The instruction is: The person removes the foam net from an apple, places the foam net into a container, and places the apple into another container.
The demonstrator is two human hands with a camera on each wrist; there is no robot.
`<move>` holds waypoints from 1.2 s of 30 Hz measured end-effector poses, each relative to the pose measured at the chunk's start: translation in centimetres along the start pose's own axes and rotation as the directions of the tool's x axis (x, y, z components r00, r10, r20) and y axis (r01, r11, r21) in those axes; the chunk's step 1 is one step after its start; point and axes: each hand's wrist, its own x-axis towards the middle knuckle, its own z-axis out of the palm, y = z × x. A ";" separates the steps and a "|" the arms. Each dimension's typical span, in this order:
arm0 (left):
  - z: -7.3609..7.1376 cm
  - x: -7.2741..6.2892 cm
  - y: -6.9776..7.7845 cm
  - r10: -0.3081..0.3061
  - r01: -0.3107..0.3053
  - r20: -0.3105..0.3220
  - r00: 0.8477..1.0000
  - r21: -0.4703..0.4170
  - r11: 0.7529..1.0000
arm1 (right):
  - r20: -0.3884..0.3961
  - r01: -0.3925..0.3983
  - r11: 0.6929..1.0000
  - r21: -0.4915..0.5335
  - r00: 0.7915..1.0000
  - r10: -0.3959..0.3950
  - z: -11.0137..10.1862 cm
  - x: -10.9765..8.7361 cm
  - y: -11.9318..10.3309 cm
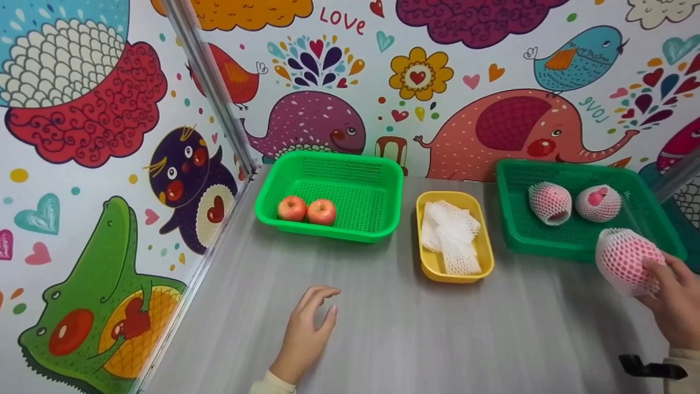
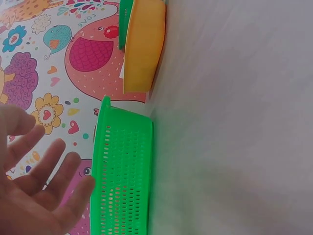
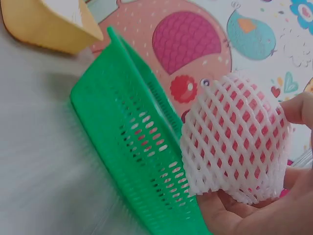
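Note:
My right hand [image 1: 675,301] grips an apple in a white foam net [image 1: 629,262], held over the front edge of the dark green basket [image 1: 552,249] at the right. In the right wrist view, thumb and fingers curl round the netted apple [image 3: 237,139], its red skin showing through the mesh. Two more netted apples [image 1: 549,202] lie inside that basket. My left hand [image 1: 306,331] hovers above the table with loosely bent fingers and nothing in it. The left wrist view shows its fingers [image 2: 58,171] spread apart, beside the bright green basket [image 2: 122,171].
Two bare apples [image 1: 321,212] sit in the left part of the bright green basket [image 1: 355,232]. Between the baskets stands a yellow tray [image 1: 456,276] with white foam nets [image 1: 451,230]. A grey table [image 1: 383,328] bears everything, and a cartoon-printed wall [image 1: 415,137] rises behind.

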 end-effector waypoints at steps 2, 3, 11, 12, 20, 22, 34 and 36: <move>0.2 0.0 0.2 0.003 -0.003 0.005 1.000 -0.004 1.000 | 0.038 0.031 0.999 0.028 0.999 -0.032 0.1 -0.6 -0.3; 0.3 0.1 0.4 0.007 -0.007 0.008 1.000 -0.007 1.000 | 0.067 0.049 0.998 0.042 0.996 -0.052 0.2 -1.0 -0.4; 0.9 0.7 1.1 0.047 -0.046 0.032 0.998 -0.026 0.999 | 0.315 0.150 0.987 0.055 0.936 -0.160 2.7 -3.7 -1.5; 1.0 0.8 1.2 0.048 -0.047 0.038 0.998 -0.033 0.998 | 0.341 0.163 0.984 0.076 0.923 -0.180 3.1 -3.9 -1.6; 1.4 1.3 1.6 0.038 -0.034 0.066 0.997 -0.065 0.997 | 0.470 0.186 0.972 0.146 0.851 -0.234 5.5 -5.8 -2.1; 1.5 1.4 1.8 0.043 -0.038 0.068 0.997 -0.070 0.997 | 0.472 0.187 0.976 0.108 0.855 -0.216 6.0 -6.2 -2.1; 3.1 2.1 2.7 0.117 -0.107 0.093 0.989 -0.110 0.988 | 0.493 0.135 0.989 -0.058 0.866 -0.089 9.2 -10.3 -0.3; 3.2 2.0 2.6 0.116 -0.105 0.098 0.988 -0.114 0.988 | 0.489 0.113 0.988 -0.102 0.871 -0.050 9.6 -11.0 -0.2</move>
